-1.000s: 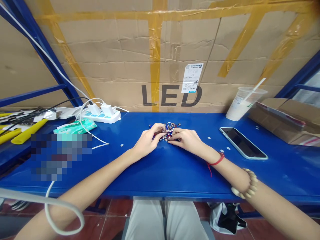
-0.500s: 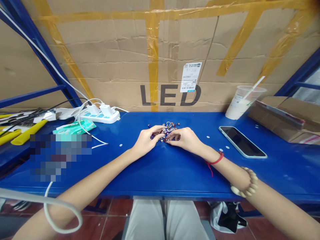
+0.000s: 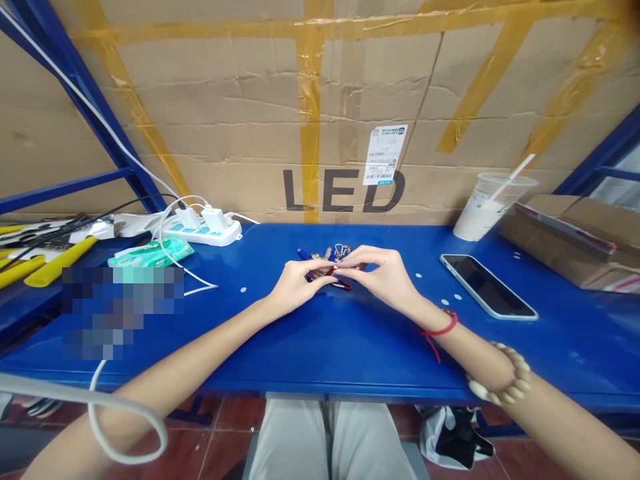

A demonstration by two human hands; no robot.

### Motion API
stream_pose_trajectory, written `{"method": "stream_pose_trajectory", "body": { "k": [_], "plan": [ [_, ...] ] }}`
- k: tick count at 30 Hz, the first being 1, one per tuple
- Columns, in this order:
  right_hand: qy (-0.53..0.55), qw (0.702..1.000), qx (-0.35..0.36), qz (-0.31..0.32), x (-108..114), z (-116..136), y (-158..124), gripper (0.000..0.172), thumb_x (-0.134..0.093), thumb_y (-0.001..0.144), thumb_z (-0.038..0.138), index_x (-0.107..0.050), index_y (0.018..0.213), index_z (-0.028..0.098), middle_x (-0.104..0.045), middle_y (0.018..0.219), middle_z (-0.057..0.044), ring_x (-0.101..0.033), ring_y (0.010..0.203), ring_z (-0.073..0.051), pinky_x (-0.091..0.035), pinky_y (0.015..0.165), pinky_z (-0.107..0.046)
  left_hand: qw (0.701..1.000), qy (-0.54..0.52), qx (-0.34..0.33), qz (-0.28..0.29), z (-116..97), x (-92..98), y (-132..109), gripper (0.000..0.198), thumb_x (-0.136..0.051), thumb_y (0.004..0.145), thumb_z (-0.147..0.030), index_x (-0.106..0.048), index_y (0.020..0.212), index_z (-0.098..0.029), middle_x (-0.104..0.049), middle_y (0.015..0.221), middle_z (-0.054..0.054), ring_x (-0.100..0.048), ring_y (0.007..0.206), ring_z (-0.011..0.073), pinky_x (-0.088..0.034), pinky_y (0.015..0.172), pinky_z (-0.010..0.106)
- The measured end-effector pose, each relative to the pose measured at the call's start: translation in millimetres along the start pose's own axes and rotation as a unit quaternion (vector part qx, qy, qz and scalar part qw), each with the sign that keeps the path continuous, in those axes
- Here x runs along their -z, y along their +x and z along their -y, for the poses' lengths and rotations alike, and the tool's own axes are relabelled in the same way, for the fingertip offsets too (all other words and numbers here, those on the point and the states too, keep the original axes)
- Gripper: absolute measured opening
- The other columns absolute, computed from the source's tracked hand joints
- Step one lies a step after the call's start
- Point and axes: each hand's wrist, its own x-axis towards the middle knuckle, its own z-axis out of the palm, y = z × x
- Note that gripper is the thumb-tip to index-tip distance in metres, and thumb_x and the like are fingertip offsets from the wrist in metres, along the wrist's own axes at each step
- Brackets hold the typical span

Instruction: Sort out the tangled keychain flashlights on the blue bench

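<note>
Both hands at mid-table, right over the parts pile. Left hand [image 3: 293,288]: fingers curled toward thumb, tips a little apart, reaching in from the pile's left. Right hand [image 3: 387,277]: thumb and index nearly together in a narrow pinch, coming in from the right. The 2 sets of fingertips meet or nearly meet at the near side of the pile.

Small dark red bit [image 3: 331,271] sits right at the tips, between the 2 hands. Can't tell which hand has hold of it, or if both do; too small to make out what it is. Red strip [image 3: 343,285] shows just below the right thumb, near side of the tips; can't tell if it joins the bit above.

Rest of the pile [image 3: 340,251], small metal and blue pieces, lies on the blue table [image 3: 300,353] just beyond the fingertips, partly hidden by them. Metal loop visible at its far edge; 1 blue piece [image 3: 303,254] pokes out beyond the left knuckles.

Surroundings: phone [image 3: 489,287] flat, well right of the right hand; plastic cup [image 3: 480,217] with straw behind it, tilted in view. Power strip [image 3: 215,233] back left, 2 white plugs in it.
</note>
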Motion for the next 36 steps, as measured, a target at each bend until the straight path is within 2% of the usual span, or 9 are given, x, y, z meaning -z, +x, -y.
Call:
{"method": "stream_pose_trajectory", "body": {
  "k": [4, 8, 13, 16, 19, 22, 26, 34, 36],
  "plan": [
    [-0.053, 0.996, 0.072, 0.021, 1, 2, -1, 0.011, -0.064, 0.079, 0.025, -0.073, 0.077, 0.021, -0.071, 0.082, -0.005, -0.066, 0.077, -0.017, -0.053, 0.072, -0.030, 1.000, -0.002, 0.013, -0.008, 3, -0.3, 0, 0.025, -0.066, 0.074, -0.028, -0.071, 0.094, -0.014, -0.073, 0.095, 0.009, -0.070, 0.081, 0.0211, -0.054, 0.080, 0.030],
    [-0.074, 0.992, 0.090, 0.050, 1, 0, -1, 0.012, -0.061, 0.081, 0.024, -0.073, 0.080, 0.020, -0.070, 0.087, -0.006, -0.065, 0.081, -0.017, -0.053, 0.076, -0.030, 1.000, -0.008, 0.023, -0.007, 5, 0.2, 0, 0.026, -0.067, 0.073, -0.028, -0.070, 0.094, -0.012, -0.073, 0.090, 0.009, -0.070, 0.079, 0.0212, -0.055, 0.077, 0.030],
    [-0.091, 0.991, 0.037, 0.093, 5, 1, 2, 0.015, -0.060, 0.081, 0.029, -0.070, 0.087, 0.020, -0.067, 0.094, -0.006, -0.063, 0.083, -0.016, -0.051, 0.070, -0.026, 1.000, -0.016, 0.021, -0.003, 5, -0.8, 1, 0.022, -0.063, 0.076, -0.029, -0.068, 0.092, -0.014, -0.073, 0.089, 0.007, -0.068, 0.076, 0.0183, -0.054, 0.074, 0.029],
    [-0.133, 0.989, -0.014, 0.067, 14, -1, 5, 0.020, -0.060, 0.081, 0.033, -0.068, 0.093, 0.019, -0.066, 0.093, -0.005, -0.062, 0.073, -0.013, -0.048, 0.059, -0.022, 0.999, -0.017, 0.030, -0.015, 2, 0.2, 2, 0.023, -0.057, 0.080, -0.028, -0.063, 0.098, -0.014, -0.071, 0.084, 0.005, -0.066, 0.074, 0.0162, -0.053, 0.071, 0.027],
    [-0.249, 0.965, -0.064, 0.056, 25, -5, 8, 0.019, -0.065, 0.077, 0.037, -0.071, 0.085, 0.022, -0.068, 0.087, -0.002, -0.060, 0.067, -0.012, -0.041, 0.054, -0.022, 0.999, -0.022, 0.037, -0.021, 0, 3.4, 3, 0.028, -0.048, 0.085, -0.027, -0.053, 0.111, -0.016, -0.068, 0.082, 0.004, -0.064, 0.074, 0.0143, -0.051, 0.074, 0.028],
    [-0.341, 0.928, -0.101, 0.108, 35, -12, 10, 0.017, -0.067, 0.075, 0.041, -0.072, 0.078, 0.025, -0.069, 0.085, -0.001, -0.060, 0.069, -0.014, -0.035, 0.052, -0.023, 0.998, -0.042, 0.035, -0.021, -2, 6.4, 3, 0.023, -0.043, 0.088, -0.026, -0.050, 0.108, -0.017, -0.066, 0.082, 0.003, -0.064, 0.076, 0.0139, -0.050, 0.077, 0.028],
    [-0.334, 0.915, -0.127, 0.187, 36, -20, 10, 0.016, -0.068, 0.074, 0.041, -0.073, 0.082, 0.028, -0.070, 0.084, 0.002, -0.061, 0.071, -0.013, -0.034, 0.052, -0.022, 0.997, -0.052, 0.039, -0.029, -2, 6.6, 3, 0.020, -0.048, 0.086, -0.027, -0.049, 0.103, -0.018, -0.067, 0.084, 0.003, -0.064, 0.078, 0.0138, -0.049, 0.078, 0.028],
    [-0.303, 0.928, -0.127, 0.178, 31, -28, 11, 0.009, -0.066, 0.076, 0.029, -0.072, 0.078, 0.023, -0.072, 0.083, 0.000, -0.064, 0.072, -0.015, -0.042, 0.059, -0.022, 0.993, -0.091, 0.072, -0.027, -1, 1.1, 4, 0.023, -0.063, 0.076, -0.029, -0.060, 0.094, -0.015, -0.067, 0.089, 0.005, -0.063, 0.081, 0.0148, -0.048, 0.077, 0.027],
    [-0.273, 0.936, -0.139, 0.173, 35, -31, 11, 0.018, -0.071, 0.071, 0.035, -0.071, 0.083, 0.021, -0.072, 0.084, -0.001, -0.065, 0.071, -0.016, -0.045, 0.061, -0.023, 0.992, -0.101, 0.074, -0.024, -3, 0.9, 4, 0.021, -0.060, 0.078, -0.029, -0.061, 0.094, -0.015, -0.066, 0.087, 0.005, -0.062, 0.080, 0.0147, -0.048, 0.077, 0.027]
  ]
}}
